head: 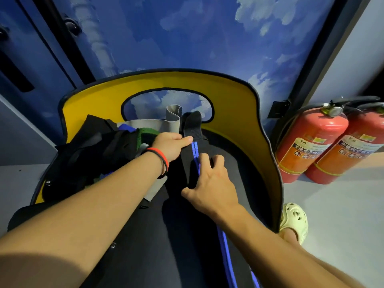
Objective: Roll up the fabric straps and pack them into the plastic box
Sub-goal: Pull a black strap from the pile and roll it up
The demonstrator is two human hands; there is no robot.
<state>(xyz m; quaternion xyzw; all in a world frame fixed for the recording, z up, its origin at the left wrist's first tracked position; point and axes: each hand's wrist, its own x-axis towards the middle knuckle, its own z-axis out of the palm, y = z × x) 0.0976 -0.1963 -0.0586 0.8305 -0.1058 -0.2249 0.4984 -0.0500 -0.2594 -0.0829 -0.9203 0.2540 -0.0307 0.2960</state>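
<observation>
A long black strap with a blue stripe (195, 149) lies lengthwise on the dark seat of a yellow-backed chair (234, 94) and runs down toward me. My left hand (170, 147), with red and black bands on its wrist, grips the strap near its far end. My right hand (209, 179) pinches the strap's edge a little nearer to me, fingers curled over it. Left of the hands sits a heap of other straps (91, 142), black, grey, green and blue. A grey strap (172, 119) stands curled at the back. No plastic box is in view.
Two red fire extinguishers (311, 142) stand on the floor right of the chair, against a blue cloud-pattern wall (187, 38). My foot in a pale clog (294, 219) rests by the chair's right side. Pale floor (342, 204) lies on the right.
</observation>
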